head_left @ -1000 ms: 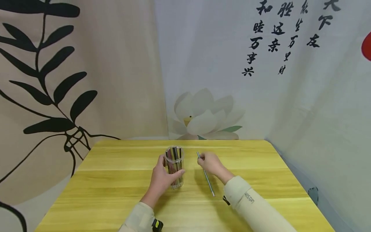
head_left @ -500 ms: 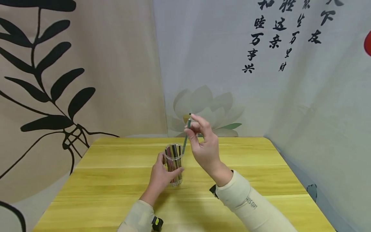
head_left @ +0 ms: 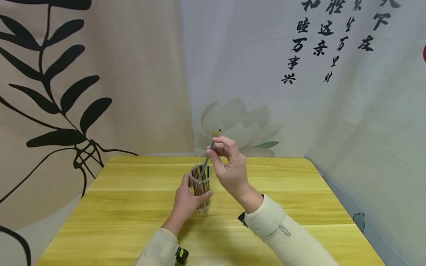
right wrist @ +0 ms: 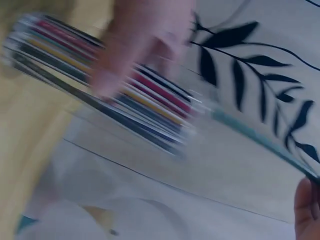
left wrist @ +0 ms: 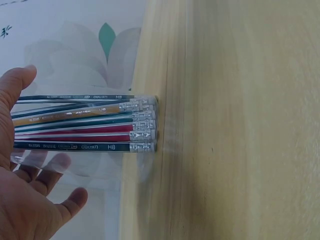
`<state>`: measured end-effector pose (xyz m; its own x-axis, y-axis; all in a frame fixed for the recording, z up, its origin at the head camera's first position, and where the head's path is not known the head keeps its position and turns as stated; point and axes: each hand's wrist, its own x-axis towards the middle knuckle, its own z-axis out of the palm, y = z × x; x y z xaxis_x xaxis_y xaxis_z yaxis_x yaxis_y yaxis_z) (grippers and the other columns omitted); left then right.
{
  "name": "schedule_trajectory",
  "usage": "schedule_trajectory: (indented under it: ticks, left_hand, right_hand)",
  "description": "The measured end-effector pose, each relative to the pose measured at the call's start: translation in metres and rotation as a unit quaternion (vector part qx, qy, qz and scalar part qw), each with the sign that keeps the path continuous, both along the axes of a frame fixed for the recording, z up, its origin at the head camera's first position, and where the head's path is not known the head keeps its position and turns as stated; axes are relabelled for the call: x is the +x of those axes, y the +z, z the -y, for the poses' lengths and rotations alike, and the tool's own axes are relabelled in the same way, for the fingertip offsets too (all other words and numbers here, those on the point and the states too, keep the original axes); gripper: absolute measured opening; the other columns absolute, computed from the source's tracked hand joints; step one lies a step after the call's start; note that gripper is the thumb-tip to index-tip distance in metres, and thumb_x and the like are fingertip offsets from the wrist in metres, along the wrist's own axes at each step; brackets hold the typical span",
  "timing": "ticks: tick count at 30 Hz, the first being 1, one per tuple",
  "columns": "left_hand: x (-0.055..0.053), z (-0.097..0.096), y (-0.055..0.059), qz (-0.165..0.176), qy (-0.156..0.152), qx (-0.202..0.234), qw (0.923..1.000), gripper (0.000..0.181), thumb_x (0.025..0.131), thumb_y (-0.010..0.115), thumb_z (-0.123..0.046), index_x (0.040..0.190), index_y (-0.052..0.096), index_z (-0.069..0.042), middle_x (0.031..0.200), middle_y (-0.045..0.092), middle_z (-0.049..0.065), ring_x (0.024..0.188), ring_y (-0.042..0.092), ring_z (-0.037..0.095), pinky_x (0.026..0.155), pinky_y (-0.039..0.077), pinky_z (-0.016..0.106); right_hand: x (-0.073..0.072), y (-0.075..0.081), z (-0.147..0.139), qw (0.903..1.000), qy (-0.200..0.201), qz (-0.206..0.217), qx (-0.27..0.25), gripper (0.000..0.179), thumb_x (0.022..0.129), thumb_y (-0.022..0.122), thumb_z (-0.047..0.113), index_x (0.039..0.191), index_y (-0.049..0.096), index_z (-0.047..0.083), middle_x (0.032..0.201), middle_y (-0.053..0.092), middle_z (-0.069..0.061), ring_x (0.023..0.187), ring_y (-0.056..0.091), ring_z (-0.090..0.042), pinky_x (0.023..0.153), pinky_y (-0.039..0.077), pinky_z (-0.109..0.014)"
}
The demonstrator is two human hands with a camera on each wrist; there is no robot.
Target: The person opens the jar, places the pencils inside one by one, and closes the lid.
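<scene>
My left hand (head_left: pixel 186 201) grips a clear plastic cup (head_left: pixel 201 180) from its left side, thumb across the front. The cup stands upright, packed with pencils (left wrist: pixel 75 136) in dark green, red and yellow; their silver ferrules sit at the bottom in the left wrist view. Above and right of it, my right hand (head_left: pixel 231 168) pinches a green pencil (head_left: pixel 207 159) by its upper end between thumb and fingers. The pencil slants down to the left, its lower end at the cup's mouth. In the right wrist view, the blurred green pencil (right wrist: pixel 260 139) meets the rim.
A yellow wood-grain table (head_left: pixel 133 221) lies under both hands, its far edge just behind the cup. A printed cloth backdrop (head_left: pixel 143 92) with leaves, a lotus and dark characters hangs beyond. A grey-blue cloth (head_left: pixel 359 218) drops at the right side.
My right hand has lifted the pencil from right of the cup, turned it, and carried it left to above the mouth. The left hand still holds the cup in place.
</scene>
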<state>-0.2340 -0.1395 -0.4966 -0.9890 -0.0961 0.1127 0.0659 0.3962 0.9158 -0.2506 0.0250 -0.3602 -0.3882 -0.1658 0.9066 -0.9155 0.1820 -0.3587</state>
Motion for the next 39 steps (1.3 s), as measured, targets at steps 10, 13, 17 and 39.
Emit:
schedule_trajectory:
  ticks: [10,13,17,39]
  left_hand:
    - [0.001,-0.003,0.003,-0.01,-0.013,0.007,0.9998,0.081,0.084,0.093,-0.039,0.146,0.045,-0.018,0.135,0.064,0.007,0.124,0.062,0.028,0.107,0.054,0.055]
    - [0.0,-0.003,0.004,-0.014,-0.011,0.003,0.9998,0.079,0.084,0.093,-0.04,0.143,0.046,-0.019,0.132,0.064,0.007,0.121,0.063,0.028,0.105,0.055,0.054]
    - [0.0,-0.003,0.006,-0.015,-0.011,0.002,0.9998,0.081,0.083,0.093,-0.042,0.145,0.046,-0.019,0.133,0.064,0.008,0.122,0.063,0.029,0.104,0.055,0.055]
    - [0.001,-0.003,0.002,-0.006,-0.003,-0.006,1.0,0.083,0.085,0.092,-0.039,0.149,0.044,-0.017,0.134,0.063,0.01,0.123,0.062,0.029,0.105,0.055,0.055]
  right_hand:
    - [-0.016,-0.06,-0.004,0.9739,-0.125,0.018,0.188,0.023,0.094,0.082,0.01,0.112,0.069,0.005,0.096,0.077,-0.006,0.086,0.076,-0.018,0.073,0.064,-0.032]
    - [-0.016,-0.061,-0.004,0.9679,-0.145,0.005,0.205,0.02,0.095,0.083,0.013,0.11,0.071,0.007,0.097,0.079,-0.004,0.088,0.074,-0.019,0.075,0.063,-0.033]
    - [-0.015,-0.057,-0.004,0.9592,-0.169,-0.012,0.226,0.015,0.095,0.083,0.014,0.105,0.073,0.009,0.096,0.081,-0.002,0.09,0.069,-0.02,0.073,0.061,-0.031]
    - [-0.011,-0.039,-0.018,0.9102,-0.119,0.157,0.364,0.047,0.112,0.058,0.035,0.153,0.06,0.012,0.134,0.073,-0.012,0.125,0.067,-0.034,0.105,0.058,-0.05]
